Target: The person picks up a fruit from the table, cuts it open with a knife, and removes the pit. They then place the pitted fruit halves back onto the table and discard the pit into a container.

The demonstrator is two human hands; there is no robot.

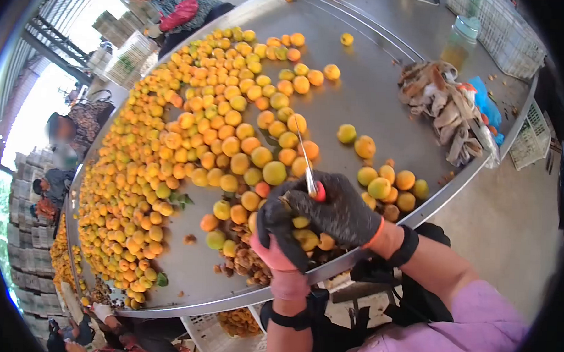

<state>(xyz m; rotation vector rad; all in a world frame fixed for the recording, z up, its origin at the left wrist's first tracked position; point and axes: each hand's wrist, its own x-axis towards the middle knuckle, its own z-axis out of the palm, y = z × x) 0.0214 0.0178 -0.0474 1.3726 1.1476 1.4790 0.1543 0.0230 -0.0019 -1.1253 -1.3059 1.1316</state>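
My right hand, in a dark grey glove with an orange cuff, is closed around a small knife with a red handle. Its thin blade points up and away over the apricots. Close against it is my left hand, in a black and pink glove, its fingers curled round something mostly hidden. Under and beside both hands lie more apricots, and a heap of brown pits sits near the table's rim.
The metal table has a raised rim and carries a wide spread of apricots. Crumpled rags, a jar and a white crate stand right. Below the rim is another crate. Other people sit around the left side.
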